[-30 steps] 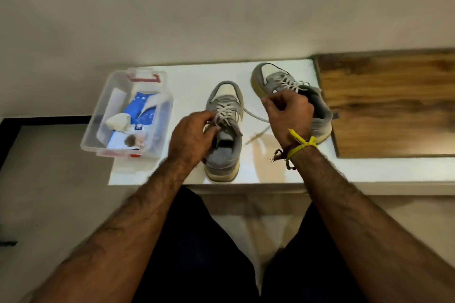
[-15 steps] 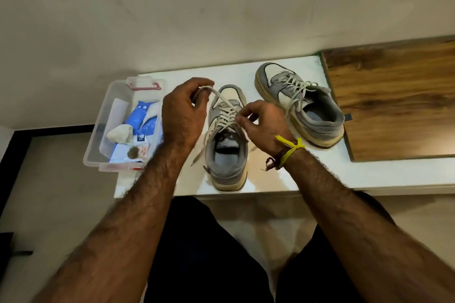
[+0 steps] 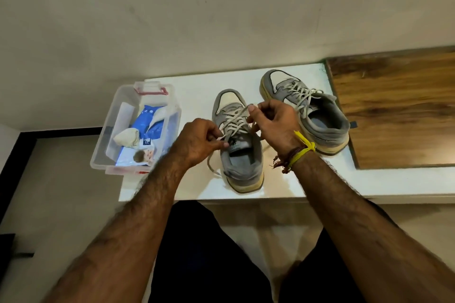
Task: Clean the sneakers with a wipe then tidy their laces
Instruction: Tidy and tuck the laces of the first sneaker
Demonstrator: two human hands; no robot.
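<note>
Had both hands pinching lace ends on near sneaker [image 3: 240, 145]: left hand [image 3: 197, 141], right hand [image 3: 275, 123]. Needed even tension, snug knot.

At the left of the frame my clear plastic bin [image 3: 103, 155] sits on the white shelf [image 3: 369, 184]. A wooden board [image 3: 398, 110] lies at the right, under my scuffed wall [image 3: 197, 12].
</note>
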